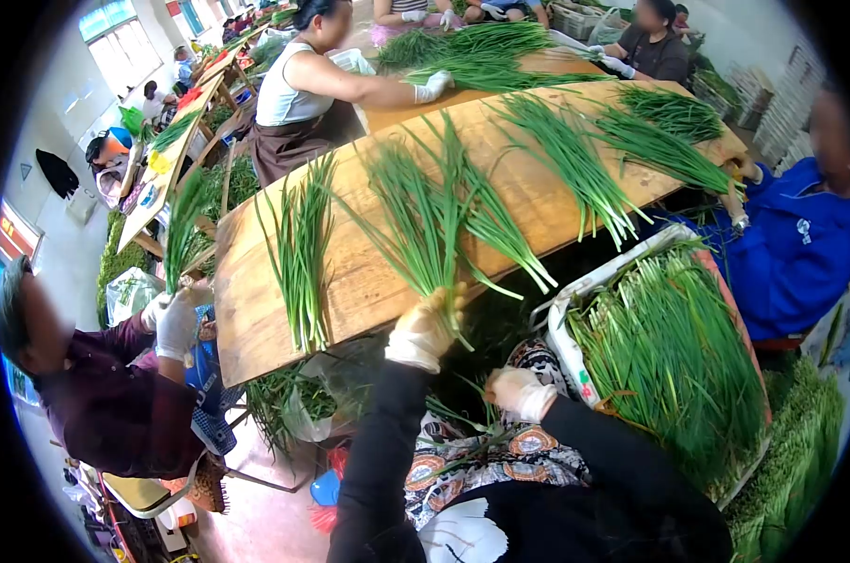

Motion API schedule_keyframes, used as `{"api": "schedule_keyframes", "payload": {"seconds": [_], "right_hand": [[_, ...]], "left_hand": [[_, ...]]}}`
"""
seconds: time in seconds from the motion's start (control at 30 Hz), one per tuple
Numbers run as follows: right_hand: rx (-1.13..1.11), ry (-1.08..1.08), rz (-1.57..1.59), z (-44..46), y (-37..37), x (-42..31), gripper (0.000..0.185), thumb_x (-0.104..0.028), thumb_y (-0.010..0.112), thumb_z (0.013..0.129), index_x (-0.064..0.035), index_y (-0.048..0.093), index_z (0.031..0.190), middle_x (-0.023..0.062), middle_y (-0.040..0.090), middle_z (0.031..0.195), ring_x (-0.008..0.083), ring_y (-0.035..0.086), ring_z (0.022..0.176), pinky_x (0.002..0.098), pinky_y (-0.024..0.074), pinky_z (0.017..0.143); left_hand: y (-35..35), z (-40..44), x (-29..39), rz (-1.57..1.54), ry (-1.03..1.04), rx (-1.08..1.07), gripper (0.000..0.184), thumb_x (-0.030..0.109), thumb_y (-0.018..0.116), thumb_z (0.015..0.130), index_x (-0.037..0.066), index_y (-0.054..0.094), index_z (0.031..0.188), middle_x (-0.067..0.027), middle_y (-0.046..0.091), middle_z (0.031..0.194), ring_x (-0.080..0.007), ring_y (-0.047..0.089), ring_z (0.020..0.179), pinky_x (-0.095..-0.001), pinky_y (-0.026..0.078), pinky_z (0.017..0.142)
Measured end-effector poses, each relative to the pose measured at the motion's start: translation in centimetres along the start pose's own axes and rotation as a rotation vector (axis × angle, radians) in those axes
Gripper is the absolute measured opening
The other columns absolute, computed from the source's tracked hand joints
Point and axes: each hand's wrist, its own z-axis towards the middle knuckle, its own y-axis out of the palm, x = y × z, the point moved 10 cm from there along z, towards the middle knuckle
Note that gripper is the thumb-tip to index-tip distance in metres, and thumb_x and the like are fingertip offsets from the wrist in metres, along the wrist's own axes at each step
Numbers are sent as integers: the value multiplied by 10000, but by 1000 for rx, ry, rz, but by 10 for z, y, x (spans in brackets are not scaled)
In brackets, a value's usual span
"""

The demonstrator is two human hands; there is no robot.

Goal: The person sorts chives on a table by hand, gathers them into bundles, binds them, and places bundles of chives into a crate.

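My left hand (421, 330), in a pale glove, is closed round the lower stalks of a bunch of garlic chives (411, 230) at the near edge of the wooden table (245, 310). The leaves fan out over the boards, somewhat blurred. Above my patterned lap, my gloved right hand (519, 391) has its fingers curled in; what they hold, if anything, is hidden. Loose green leaves (462, 413) lie beside it. Separate chive bunches rest on the table to the left (303, 272) and just right (500, 220) of the held one.
A crate (558, 328) packed with chives stands at my right, more greens (791, 460) beside it. Further bunches (575, 169) lie along the table. Co-workers sit at left (115, 403), right (781, 244) and across (303, 89). Trimmed leaves (293, 399) hang below the table edge.
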Motion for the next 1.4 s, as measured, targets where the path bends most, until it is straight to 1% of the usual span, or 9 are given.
{"api": "schedule_keyframes", "payload": {"seconds": [0.1,0.33,0.4,0.63,0.8,0.97,1.0,1.2,1.4], "right_hand": [[-70,-6,2,-16,-18,1,259,-315,512,783,-92,643,786,104,604,783,275,586,784,354,461,701],[172,229,1005,-60,-174,39,122,-82,515,811,-19,615,784,64,629,782,110,584,646,229,481,597],[457,232,551,-53,-210,92,102,10,471,789,-14,567,813,71,616,774,100,561,585,208,469,537],[492,465,182,31,-198,116,915,-730,359,697,79,441,1117,280,539,975,395,524,919,408,422,804],[427,265,417,64,-159,46,1052,-715,410,688,129,170,1267,345,412,1143,402,421,1091,388,359,898],[430,151,1171,54,-143,34,916,-558,611,685,-84,175,1337,70,459,1091,130,485,891,225,438,663],[407,171,1278,55,-132,38,759,-487,635,706,-79,313,1259,39,507,965,108,483,789,216,414,575],[314,206,1561,56,-139,35,273,-165,657,744,-78,482,935,-23,502,736,58,403,535,182,320,436],[621,161,876,40,-266,103,481,-209,648,737,-38,447,1139,5,523,714,70,441,550,221,375,475]], "left_hand": [[0,-5,-20,107,-9,152,266,151,476,862,44,484,1105,-80,577,1048,-181,564,827,-310,481,675],[-15,-9,-44,241,-121,159,345,224,501,852,74,470,1161,-83,531,1137,-187,529,934,-348,433,788],[-20,-8,-45,222,-105,161,363,249,482,861,68,455,1174,-97,517,1150,-195,521,950,-352,422,810],[-12,16,-42,143,-1,238,419,397,406,880,94,446,1167,-99,515,1103,-241,473,998,-398,365,867],[21,39,-46,83,-34,52,620,618,358,802,142,426,1195,-59,485,1150,-201,453,1038,-346,352,885],[-9,29,-41,746,-149,161,705,643,242,820,67,469,1158,-61,520,1077,-200,451,917,-294,366,789],[26,22,-1,1073,381,16,667,591,243,851,23,499,1091,-71,558,1046,-223,516,846,-323,406,741],[39,-50,81,1567,58,234,284,238,432,871,28,548,1022,-114,624,781,-192,589,659,-292,479,605],[-13,-138,207,2079,429,1345,984,416,726,599,33,187,1327,-243,372,1260,-349,391,1143,-411,348,933]]}}
